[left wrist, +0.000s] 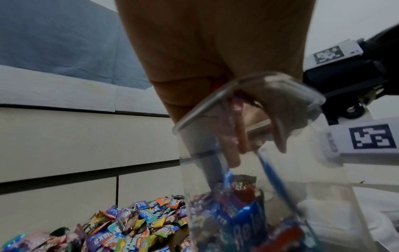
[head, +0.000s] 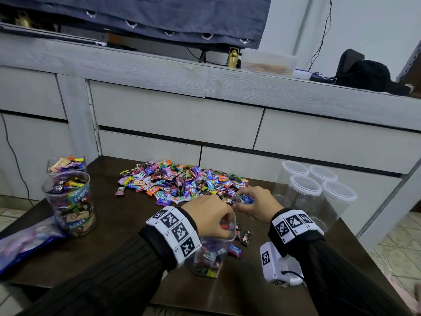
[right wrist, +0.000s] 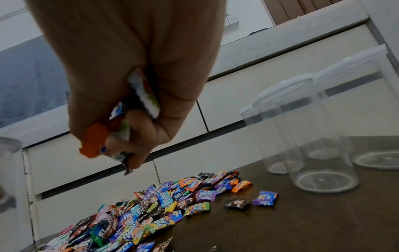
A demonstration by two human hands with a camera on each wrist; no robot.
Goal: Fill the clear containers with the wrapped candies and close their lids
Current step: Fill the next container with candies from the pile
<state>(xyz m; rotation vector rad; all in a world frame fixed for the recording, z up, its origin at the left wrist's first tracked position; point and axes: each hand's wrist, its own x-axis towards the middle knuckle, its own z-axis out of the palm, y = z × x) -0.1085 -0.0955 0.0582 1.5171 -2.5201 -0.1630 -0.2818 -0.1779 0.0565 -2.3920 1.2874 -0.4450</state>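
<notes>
- A dark wooden table (head: 118, 226) stands against pale, wood-grained drawer fronts (head: 177, 115).
- At its middle lies a heap of crinkly, bright foil-wrapped candies (head: 182, 183), the landmark here.
- Nearer than the heap, the left hand (head: 208, 216) has its fingers curled over the rim of an open clear container (head: 213, 258), partly filled.
- Beside it, at the heap's near edge, the right hand (head: 255, 202) is clenched on a fistful of candies (right wrist: 121, 122).
- Right of the heap: four empty lidded cylinders (head: 305, 192).
- Left of the heap: two full, uncapped jars (head: 73, 201).
</notes>
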